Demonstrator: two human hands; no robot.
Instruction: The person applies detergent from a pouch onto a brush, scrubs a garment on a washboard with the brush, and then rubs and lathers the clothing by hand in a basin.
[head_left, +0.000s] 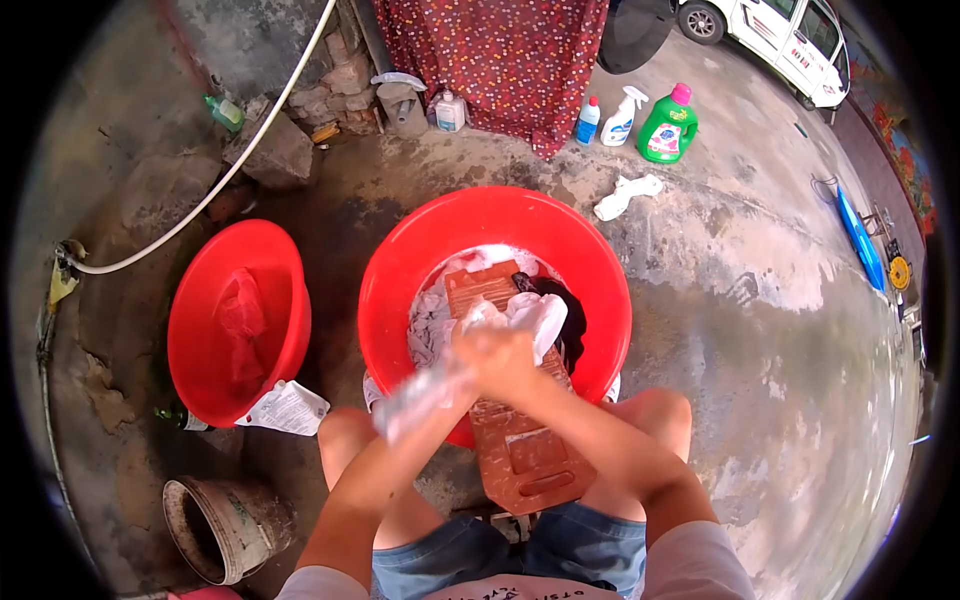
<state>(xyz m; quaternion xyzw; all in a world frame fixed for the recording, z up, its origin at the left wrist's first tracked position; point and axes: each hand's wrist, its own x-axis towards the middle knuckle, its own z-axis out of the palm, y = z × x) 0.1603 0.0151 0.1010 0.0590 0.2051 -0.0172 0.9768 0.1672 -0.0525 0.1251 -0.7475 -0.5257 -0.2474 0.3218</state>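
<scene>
Both of my hands are together over the red basin point(597, 270), blurred by motion. My right hand point(500, 362) is closed on a wet white cloth point(541, 318). Close against it, my left hand point(482, 318) is partly covered and also grips the cloth. A smeared whitish length of it trails over my left forearm. Under the hands, a brown washboard point(535, 455) leans in the basin, its handle end between my knees. Grey cloth point(430, 325) and black cloth point(570, 305) lie in the basin beside the board, with suds behind it.
On the left stand a smaller red basin point(190, 320) with a red cloth or bag inside, a white packet point(287, 408) and a dirty bucket point(228, 528). Beyond are a green detergent bottle point(667, 128), a spray bottle point(622, 118), a white sock point(627, 197) and a hose point(225, 180).
</scene>
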